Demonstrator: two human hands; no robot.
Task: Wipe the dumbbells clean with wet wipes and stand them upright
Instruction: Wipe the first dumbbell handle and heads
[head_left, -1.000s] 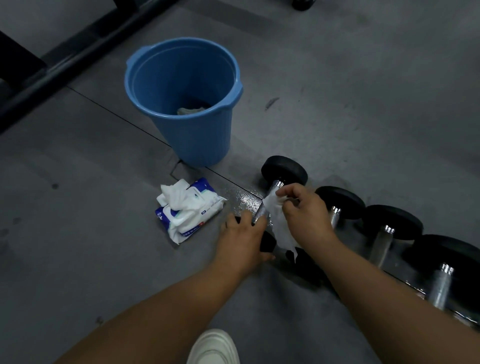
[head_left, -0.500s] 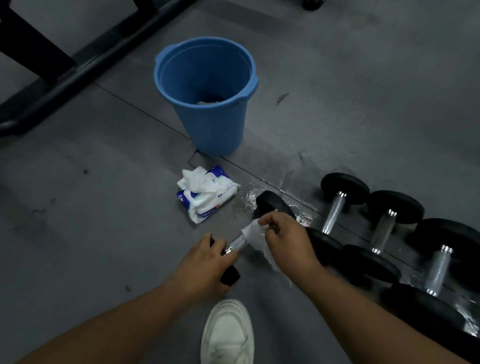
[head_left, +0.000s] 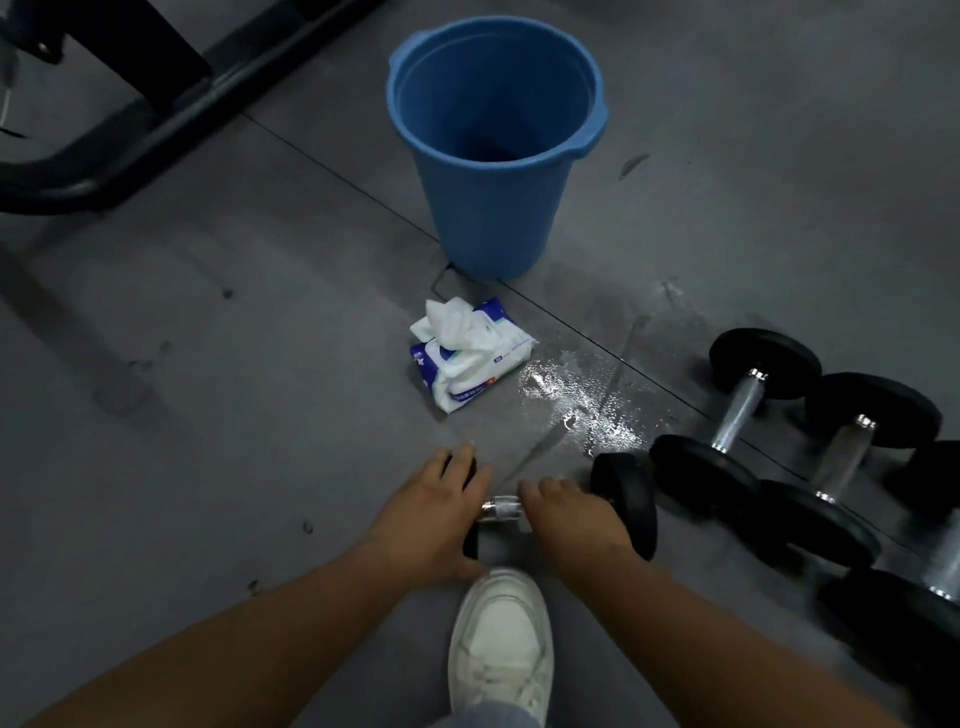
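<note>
A small black dumbbell (head_left: 626, 499) lies on its side on the grey floor just ahead of my shoe, its chrome handle (head_left: 500, 508) showing between my hands. My left hand (head_left: 436, 514) curls over its left head and hides most of it. My right hand (head_left: 571, 514) wraps round the handle next to the right head. Only a pale sliver of the wet wipe shows under this hand. Several larger dumbbells (head_left: 737, 395) lie in a row to the right.
An opened pack of wet wipes (head_left: 470, 353) lies ahead, with a blue bucket (head_left: 493, 156) behind it. A wet patch (head_left: 582, 400) glistens between the pack and the dumbbell row. A black equipment frame (head_left: 156, 104) crosses the upper left. My white shoe (head_left: 501, 639) is below my hands.
Both hands have drawn the small dumbbell out of the row, towards me and to the left. It now lies crosswise. The wipe, plainly seen before, is now almost hidden under my right hand.
</note>
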